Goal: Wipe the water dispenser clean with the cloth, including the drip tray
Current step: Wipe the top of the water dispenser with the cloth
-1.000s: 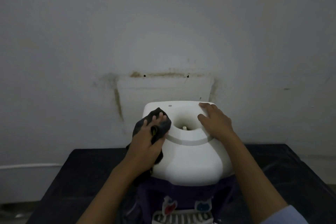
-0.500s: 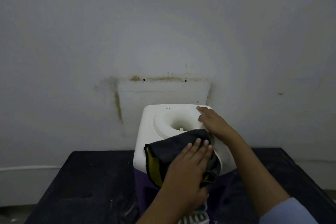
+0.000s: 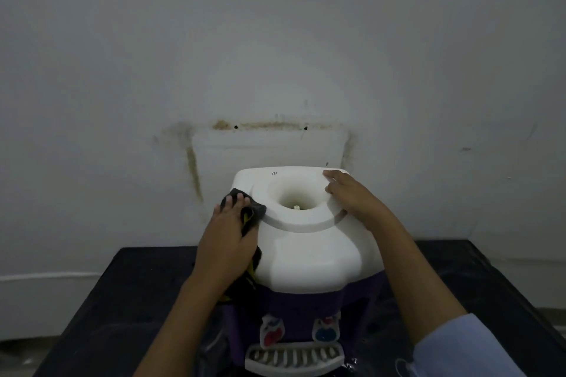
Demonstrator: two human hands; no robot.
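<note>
A small water dispenser (image 3: 309, 257) with a white top and purple body stands on a black table, close to the wall. Its top has a round bottle well (image 3: 298, 197). Two taps (image 3: 301, 332) and a white slotted drip tray (image 3: 295, 356) show at the front bottom. My left hand (image 3: 228, 239) presses a dark cloth (image 3: 249, 206) with a yellow edge against the dispenser's left upper side, fingers laid flat over it. My right hand (image 3: 352, 196) rests flat on the top's right rear corner.
The black table (image 3: 128, 309) runs left and right of the dispenser. A stained white wall (image 3: 275, 70) rises right behind it. A pale strip of floor shows at far left below the table edge.
Half a second ago my left hand held the cloth across the front of the white top; it has swept back to the left side. My right hand stayed on the right rear corner.
</note>
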